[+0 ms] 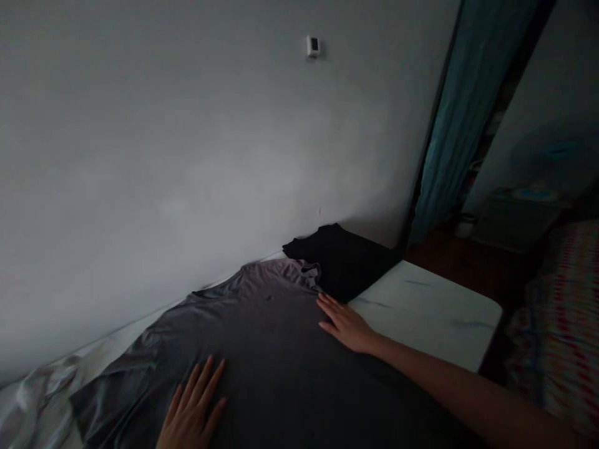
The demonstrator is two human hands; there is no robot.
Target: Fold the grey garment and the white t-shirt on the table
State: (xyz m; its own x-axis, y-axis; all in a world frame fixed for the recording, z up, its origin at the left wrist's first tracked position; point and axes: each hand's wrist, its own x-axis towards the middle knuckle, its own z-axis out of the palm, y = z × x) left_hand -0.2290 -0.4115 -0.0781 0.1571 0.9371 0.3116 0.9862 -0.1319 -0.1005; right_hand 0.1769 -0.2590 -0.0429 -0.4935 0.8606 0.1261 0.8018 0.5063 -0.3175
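White marble-look bench (428,312) against wall (187,143), teal curtain (472,106) past far corner, grey tee (266,337) spread flat, black cloth (341,262) at back edge, L hand (194,408) & R hand (346,324) pressing tee, fingers (210,386) apart, unclamped

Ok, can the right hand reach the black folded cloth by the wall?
Probably yes: the right hand rests on the grey T-shirt right beside the black folded cloth, and nothing stands between them.

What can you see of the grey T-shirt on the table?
The grey T-shirt lies spread out on a white table, looking like soft, thin knit, with wrinkles along its left edge. Its bunched collar sits near the wall, against a dark folded cloth. A small speck shows below the collar. The left hand and right hand rest flat on it.
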